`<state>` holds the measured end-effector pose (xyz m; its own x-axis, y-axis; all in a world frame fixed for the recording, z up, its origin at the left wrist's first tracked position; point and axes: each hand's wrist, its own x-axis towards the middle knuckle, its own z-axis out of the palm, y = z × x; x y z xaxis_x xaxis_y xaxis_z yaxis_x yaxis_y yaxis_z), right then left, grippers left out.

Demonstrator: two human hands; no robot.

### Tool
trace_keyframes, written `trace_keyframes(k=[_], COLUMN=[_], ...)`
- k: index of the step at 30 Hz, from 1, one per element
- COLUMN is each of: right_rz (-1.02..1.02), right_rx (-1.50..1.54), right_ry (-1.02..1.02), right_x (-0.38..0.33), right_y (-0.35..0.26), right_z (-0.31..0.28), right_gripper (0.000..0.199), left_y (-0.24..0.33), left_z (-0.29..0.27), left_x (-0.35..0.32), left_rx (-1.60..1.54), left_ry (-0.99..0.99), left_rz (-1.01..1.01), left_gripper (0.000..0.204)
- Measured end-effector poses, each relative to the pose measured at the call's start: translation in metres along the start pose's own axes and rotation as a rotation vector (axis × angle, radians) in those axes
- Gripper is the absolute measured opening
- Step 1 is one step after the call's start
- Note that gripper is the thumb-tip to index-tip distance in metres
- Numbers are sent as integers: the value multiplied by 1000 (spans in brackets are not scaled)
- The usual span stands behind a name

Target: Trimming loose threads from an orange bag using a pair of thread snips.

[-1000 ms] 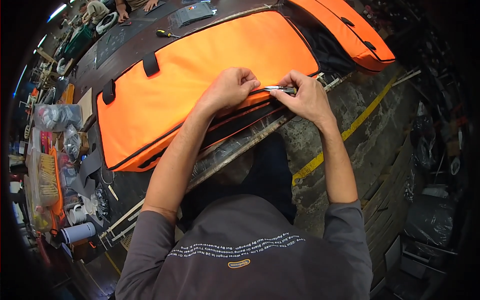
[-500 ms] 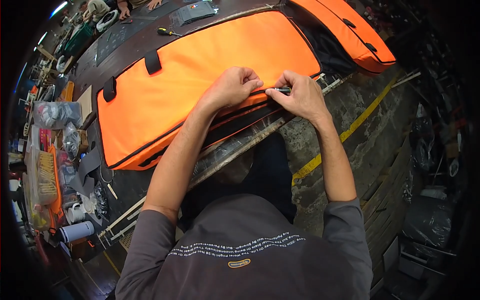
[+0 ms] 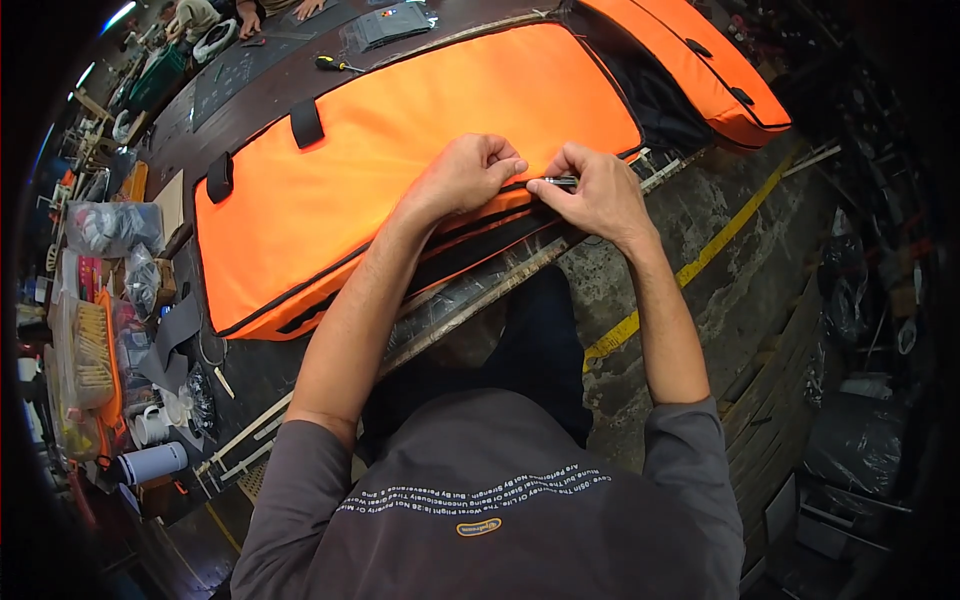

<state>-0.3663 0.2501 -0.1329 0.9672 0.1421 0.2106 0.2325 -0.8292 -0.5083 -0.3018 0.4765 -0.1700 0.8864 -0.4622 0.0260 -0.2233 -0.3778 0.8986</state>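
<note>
A long orange padded bag [image 3: 400, 170] with black trim and two black handle loops lies flat across the dark workbench [image 3: 250, 370]. My left hand [image 3: 462, 175] presses and pinches the bag's near edge along its black zipper line. Just to its right, my right hand [image 3: 592, 195] is closed around a small dark metal tool [image 3: 560, 182], whose tip points left toward my left fingertips at the edge of the bag.
A second orange bag [image 3: 715, 75] lies at the far right end of the bench. A screwdriver [image 3: 338, 65] and dark mats lie behind the bag. Plastic bags, a white cup [image 3: 150, 462] and clutter crowd the left end. A yellow floor stripe [image 3: 680, 275] runs on the right. Another person sits far back.
My right hand has slid left along the bag's edge with the tool, closing the gap to my left hand. The bag has not moved.
</note>
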Motion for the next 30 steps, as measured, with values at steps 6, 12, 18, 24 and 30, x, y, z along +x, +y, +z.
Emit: trace_keyframes(k=[6, 12, 18, 24, 30], right_rz=[55, 90, 70, 38, 25], right_rx=[137, 81, 64, 50, 16], right_ry=[90, 79, 74, 63, 33], right_x=[-14, -21, -14, -7, 3], right_y=[33, 38, 35, 35, 33], right_z=[-25, -29, -26, -26, -19], right_gripper=[41, 38, 43, 43, 46], left_y=[3, 33, 34, 9, 9], left_z=[5, 0, 11, 13, 16], left_x=[-4, -4, 7, 19, 18], left_rx=[98, 352, 341, 97, 43], left_ry=[170, 37, -20, -82, -67], left_rz=[198, 193, 51, -1, -2], left_gripper=[24, 29, 24, 26, 25])
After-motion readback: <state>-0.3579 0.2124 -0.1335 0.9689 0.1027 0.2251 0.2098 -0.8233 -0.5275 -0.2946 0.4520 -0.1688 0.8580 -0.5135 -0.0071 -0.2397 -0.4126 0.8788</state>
